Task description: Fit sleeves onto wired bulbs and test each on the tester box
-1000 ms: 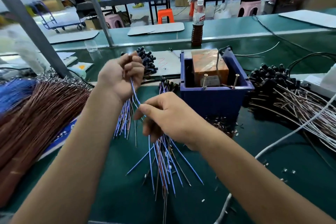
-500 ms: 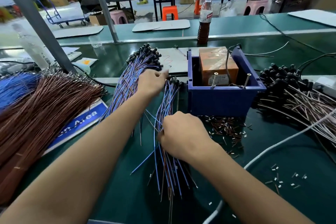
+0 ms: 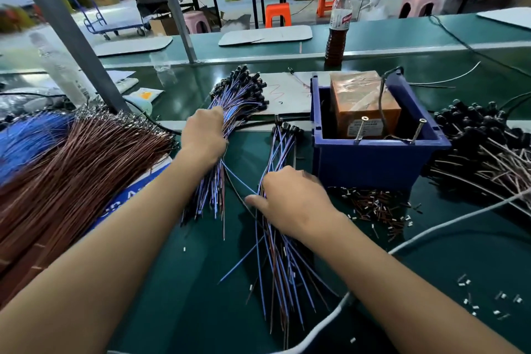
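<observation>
A large wire bundle point(image 3: 230, 112) is laid on the table point(image 3: 184, 282) left of a smaller bundle point(image 3: 283, 146). The tester box point(image 3: 373, 158) is placed right of both. Loose sleeves point(image 3: 373, 205) are scattered before it, a bottle point(image 3: 337, 29) behind, more wires point(image 3: 71, 169) far left.

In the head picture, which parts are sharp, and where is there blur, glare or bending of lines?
Head view: both hands, left and right, and the blue box are sharp; the far-left edge is smeared; the grey posts lean from wide-angle distortion; soft glare lies on the green table.
</observation>
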A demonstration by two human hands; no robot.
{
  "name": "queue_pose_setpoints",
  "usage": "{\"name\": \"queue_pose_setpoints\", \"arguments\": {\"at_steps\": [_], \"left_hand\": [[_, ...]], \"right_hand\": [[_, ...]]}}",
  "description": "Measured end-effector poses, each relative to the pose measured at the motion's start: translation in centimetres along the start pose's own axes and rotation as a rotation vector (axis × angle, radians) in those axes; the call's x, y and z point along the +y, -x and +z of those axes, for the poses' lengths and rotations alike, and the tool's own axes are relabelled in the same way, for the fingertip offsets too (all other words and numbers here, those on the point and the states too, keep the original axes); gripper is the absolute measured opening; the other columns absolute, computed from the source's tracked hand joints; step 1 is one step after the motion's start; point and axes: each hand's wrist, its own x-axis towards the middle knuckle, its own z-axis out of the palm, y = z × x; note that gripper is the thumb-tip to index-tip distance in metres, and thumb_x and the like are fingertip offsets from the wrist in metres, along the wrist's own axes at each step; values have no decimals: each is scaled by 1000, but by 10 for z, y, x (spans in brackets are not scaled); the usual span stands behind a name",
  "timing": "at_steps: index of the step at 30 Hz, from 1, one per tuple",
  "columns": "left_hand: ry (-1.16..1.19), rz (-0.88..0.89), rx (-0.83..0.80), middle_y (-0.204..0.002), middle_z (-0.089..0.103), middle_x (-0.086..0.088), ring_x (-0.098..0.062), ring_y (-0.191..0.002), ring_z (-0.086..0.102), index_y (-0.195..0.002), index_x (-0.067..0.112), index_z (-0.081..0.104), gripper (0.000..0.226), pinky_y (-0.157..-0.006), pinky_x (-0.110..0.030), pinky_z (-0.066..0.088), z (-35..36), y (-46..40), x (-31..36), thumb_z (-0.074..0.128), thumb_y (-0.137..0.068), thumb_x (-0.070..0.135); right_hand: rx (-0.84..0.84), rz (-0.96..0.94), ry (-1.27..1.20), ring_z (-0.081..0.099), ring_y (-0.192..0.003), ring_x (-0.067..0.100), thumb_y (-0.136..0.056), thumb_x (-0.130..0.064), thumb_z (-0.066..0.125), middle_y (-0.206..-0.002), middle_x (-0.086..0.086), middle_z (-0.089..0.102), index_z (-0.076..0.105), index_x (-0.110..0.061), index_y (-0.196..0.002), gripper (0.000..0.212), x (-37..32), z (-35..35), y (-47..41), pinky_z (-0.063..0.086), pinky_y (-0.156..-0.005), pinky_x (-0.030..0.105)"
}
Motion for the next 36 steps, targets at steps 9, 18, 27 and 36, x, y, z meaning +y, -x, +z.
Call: {"name": "queue_pose_setpoints", "arguments": {"at_steps": [9, 18, 27, 36], "left_hand": [[153, 19, -202, -97, 70, -8, -24, -89, 66, -102, 14, 72, 50, -83, -32, 50, -53, -10, -40, 100, -61, 19], [137, -102, -157, -78, 74, -5, -21, -77, 70, -77, 20, 76, 14, -69, -26, 48, -60, -7, -45, 87, -79, 26], [-152, 52, -117, -122, 61, -21, -39, -118, 56, -115, 8, 67, 37, -95, -42, 49, -9, 1, 23, 68, -94, 37], [-246, 39, -166, -128, 58, -22, -39, -126, 46, -120, 8, 68, 30, -104, -42, 41, 9, -23, 27, 54, -95, 17]], "right_hand": [[-86, 81, -132, 44, -51, 23, -100, -51, 63, -62, 5, 49, 44, -13, -63, 56, 18, 1, -11, 36, -52, 29], [25, -32, -60, 58, -88, 35, -100, -53, 62, -105, 9, 54, 59, -14, -107, 40, -22, -4, -26, 41, -74, 40], [14, 33, -267, 58, -82, 41, -96, -13, 59, -79, 13, 51, 49, -12, -77, 21, -43, 7, -38, 41, -68, 34], [-124, -33, -550, 67, -83, 38, -95, -36, 72, -82, 17, 72, 69, -8, -77, 34, -56, 15, -26, 55, -72, 38]]}}
